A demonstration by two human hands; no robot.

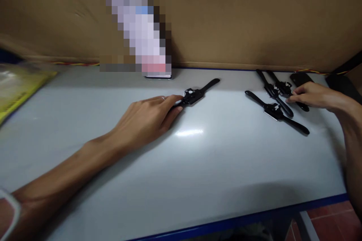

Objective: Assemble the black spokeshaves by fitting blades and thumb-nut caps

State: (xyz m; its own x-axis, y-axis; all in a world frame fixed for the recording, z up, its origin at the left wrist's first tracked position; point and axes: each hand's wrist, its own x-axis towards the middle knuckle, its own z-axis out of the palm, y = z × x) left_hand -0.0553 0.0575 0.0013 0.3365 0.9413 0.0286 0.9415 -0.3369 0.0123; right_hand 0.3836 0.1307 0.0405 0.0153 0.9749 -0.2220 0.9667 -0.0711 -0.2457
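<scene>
My left hand lies on the white table, fingers stretched forward and closing round the near handle of a black two-handled tool at the middle. My right hand reaches in from the right, fingertips touching the handle of one of three similar black tools. Two of these lie side by side near the back. The third lies in front of them.
A brown cardboard wall closes the back of the table. A blurred-out upright object stands against it. Yellow plastic packaging lies at the far left. A dark object sits at the back right. The table's blue front edge runs below.
</scene>
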